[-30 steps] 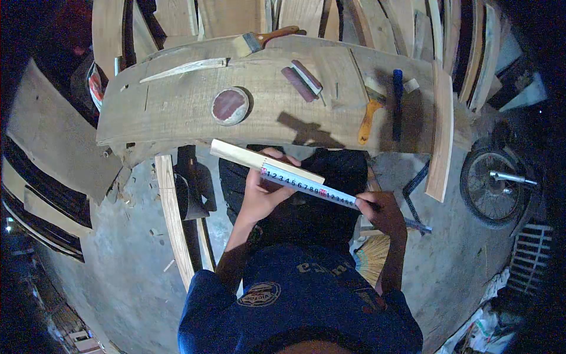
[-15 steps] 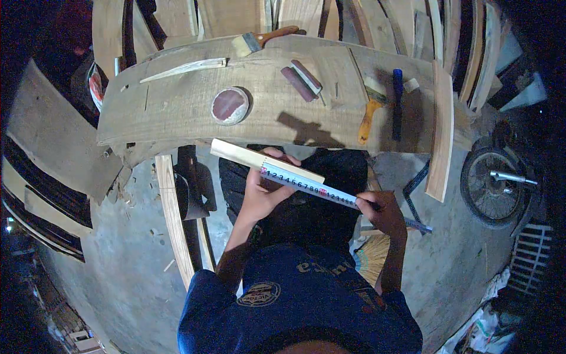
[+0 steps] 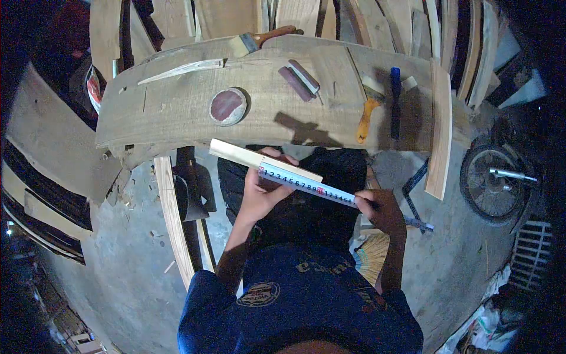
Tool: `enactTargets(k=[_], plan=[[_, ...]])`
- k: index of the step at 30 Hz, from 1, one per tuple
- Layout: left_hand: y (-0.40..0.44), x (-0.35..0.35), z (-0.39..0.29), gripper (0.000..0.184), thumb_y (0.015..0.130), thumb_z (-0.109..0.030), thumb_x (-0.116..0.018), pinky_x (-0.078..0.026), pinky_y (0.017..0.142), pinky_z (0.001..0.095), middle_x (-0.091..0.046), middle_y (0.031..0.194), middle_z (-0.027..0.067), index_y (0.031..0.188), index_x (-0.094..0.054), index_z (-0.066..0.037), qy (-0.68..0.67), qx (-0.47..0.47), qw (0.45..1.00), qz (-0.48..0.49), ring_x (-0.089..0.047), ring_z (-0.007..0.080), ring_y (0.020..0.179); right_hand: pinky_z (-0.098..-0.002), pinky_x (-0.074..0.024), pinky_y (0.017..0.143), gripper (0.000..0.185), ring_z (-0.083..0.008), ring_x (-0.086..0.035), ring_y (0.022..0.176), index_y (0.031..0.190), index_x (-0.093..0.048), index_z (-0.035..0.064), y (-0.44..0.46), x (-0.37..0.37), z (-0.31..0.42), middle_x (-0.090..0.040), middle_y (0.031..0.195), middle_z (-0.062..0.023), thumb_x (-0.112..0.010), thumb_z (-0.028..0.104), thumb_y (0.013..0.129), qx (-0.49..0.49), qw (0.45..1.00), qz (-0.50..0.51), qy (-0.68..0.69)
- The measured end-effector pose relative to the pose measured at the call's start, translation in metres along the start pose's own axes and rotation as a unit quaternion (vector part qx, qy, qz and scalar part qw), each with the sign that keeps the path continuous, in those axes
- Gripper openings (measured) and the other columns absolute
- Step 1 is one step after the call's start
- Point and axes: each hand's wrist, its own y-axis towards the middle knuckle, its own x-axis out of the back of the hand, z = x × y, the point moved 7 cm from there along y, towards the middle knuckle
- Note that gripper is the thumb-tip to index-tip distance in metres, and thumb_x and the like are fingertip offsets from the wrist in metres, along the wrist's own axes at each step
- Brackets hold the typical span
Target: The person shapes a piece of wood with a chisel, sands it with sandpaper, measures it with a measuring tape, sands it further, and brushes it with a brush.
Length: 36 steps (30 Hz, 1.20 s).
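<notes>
A narrow pale wood strip slants down to the right above my lap. My left hand grips it near its middle, with fingers behind and thumb in front. Along the strip's lower edge lies a white measuring tape with black numbers and red marks, which runs past the strip's right end. Its left part also rests in my left hand. My right hand pinches the tape at the right, and a further length of it shows beyond the hand.
On the wooden bench ahead lie a round tin, a sandpaper-wrapped block, two brushes and a blue-handled tool. A long board overhangs its right end. A wheel stands right; a plank is at left.
The bench and the things on it have shifted very slightly left in view. Both hands keep their hold on the strip and the tape.
</notes>
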Motion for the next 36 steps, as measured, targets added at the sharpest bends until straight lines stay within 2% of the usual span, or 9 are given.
enactTargets(k=[9,13,18,19,21,22,28,34,36], plan=[[0.000,0.002,0.002,0.053,0.064,0.013,-0.057,-0.044,0.077,0.0308,-0.047,0.101,0.0114,0.107,-0.032,-0.006,-0.001,0.016,1.000,-0.023,-0.049,0.0187,0.093,-0.0298,-0.0435,0.055,0.013,-0.0218,-0.056,0.055,0.075,-0.058,0.0024,0.002,-0.003,-0.001,-0.057,0.061,-0.0101,-0.053,0.014,0.074,-0.012,0.999,0.008,0.037],[0.007,0.022,0.027,0.041,0.066,0.010,-0.051,-0.047,0.059,0.0277,-0.053,0.084,0.0124,0.102,-0.033,-0.001,-0.036,0.133,0.969,-0.207,-0.056,0.0198,0.068,-0.0233,-0.0326,0.042,0.012,-0.0095,-0.041,0.043,0.074,-0.059,0.0036,-0.002,0.005,-0.016,-0.045,0.048,-0.0003,-0.053,0.014,0.075,-0.021,0.992,-0.108,0.060],[0.047,0.059,0.076,0.039,0.067,0.002,-0.049,-0.044,0.056,0.0265,-0.051,0.080,0.0123,0.101,-0.030,-0.001,0.138,0.189,0.951,-0.203,-0.052,0.0175,0.068,-0.0173,-0.0264,0.041,0.022,-0.0025,-0.033,0.046,0.087,-0.054,0.0043,-0.020,0.052,-0.021,-0.042,0.060,0.0039,-0.057,0.022,0.074,-0.083,0.928,-0.281,0.229],[0.054,0.061,0.082,0.040,0.068,0.001,-0.050,-0.044,0.056,0.0271,-0.051,0.081,0.0131,0.102,-0.029,-0.001,0.149,0.223,0.944,-0.191,-0.052,0.0179,0.070,-0.0176,-0.0283,0.041,0.031,-0.0034,-0.035,0.047,0.093,-0.051,0.0027,-0.029,0.073,-0.009,-0.047,0.066,0.0007,-0.059,0.023,0.072,-0.067,0.911,-0.320,0.252],[0.067,0.064,0.081,0.041,0.068,0.001,-0.050,-0.045,0.057,0.0287,-0.051,0.085,0.0150,0.103,-0.029,0.000,0.199,0.198,0.944,-0.171,-0.053,0.0192,0.072,-0.0183,-0.0308,0.042,0.031,-0.0059,-0.037,0.046,0.094,-0.047,0.0048,-0.052,0.124,-0.028,-0.046,0.063,-0.0002,-0.059,0.020,0.070,0.082,0.673,-0.372,0.634],[0.074,0.064,0.082,0.042,0.068,0.001,-0.050,-0.046,0.057,0.0301,-0.051,0.087,0.0161,0.104,-0.028,0.001,0.159,0.166,0.960,-0.162,-0.054,0.0202,0.073,-0.0183,-0.0308,0.042,0.031,-0.0059,-0.037,0.046,0.094,-0.047,0.0048,-0.065,0.150,-0.015,-0.046,0.063,-0.0002,-0.059,0.020,0.070,0.167,0.627,-0.391,0.652],[0.088,0.083,0.090,0.044,0.066,0.003,-0.052,-0.047,0.057,0.0306,-0.053,0.084,0.0157,0.105,-0.032,0.004,0.192,0.100,0.964,-0.156,-0.055,0.0213,0.072,-0.0183,-0.0310,0.042,0.030,-0.0060,-0.037,0.046,0.094,-0.047,0.0050,-0.083,0.230,0.066,-0.046,0.064,-0.0005,-0.058,0.020,0.071,0.416,0.688,-0.437,0.404],[0.073,0.080,0.091,0.033,0.068,0.006,-0.047,-0.047,0.054,0.0286,-0.054,0.081,0.0110,0.100,-0.040,0.001,0.149,0.208,0.956,-0.144,-0.055,0.0190,0.067,-0.0183,-0.0312,0.042,0.029,-0.0062,-0.037,0.046,0.094,-0.047,0.0051,-0.069,0.244,0.094,-0.046,0.065,-0.0008,-0.057,0.020,0.072,0.458,0.708,-0.397,0.362],[0.072,0.089,0.088,0.041,0.064,0.003,-0.054,-0.048,0.057,0.0286,-0.053,0.082,0.0103,0.101,-0.038,0.001,0.140,0.126,0.963,-0.192,-0.055,0.0184,0.068,-0.0183,-0.0313,0.042,0.029,-0.0062,-0.037,0.046,0.094,-0.047,0.0051,-0.066,0.240,0.099,-0.046,0.065,-0.0009,-0.057,0.020,0.072,0.492,0.686,-0.397,0.360]])
